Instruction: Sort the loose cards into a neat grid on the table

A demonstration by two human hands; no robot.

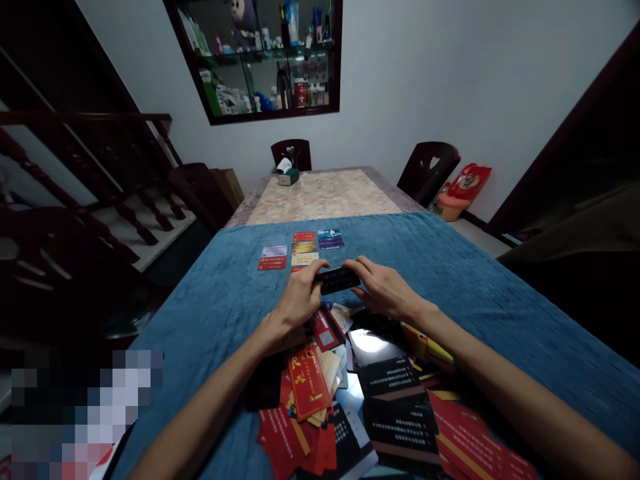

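By the fingers of the left hand (299, 293) and the right hand (387, 287), a black card (340, 281) is held at both ends, between a messy card pile (310, 383) spread near and some flat cards (304, 247) laid far on the blue cloth (425, 267)

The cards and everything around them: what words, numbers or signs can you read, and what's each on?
None reads clearly enough to quote.
Black card in the left hand and right hand: print too small.
Black cards piled nearer: white lines too small.
Red card with gold marks: too blurred.
Cards laid out farther off: too small.
Red bag, red can: too blurred.
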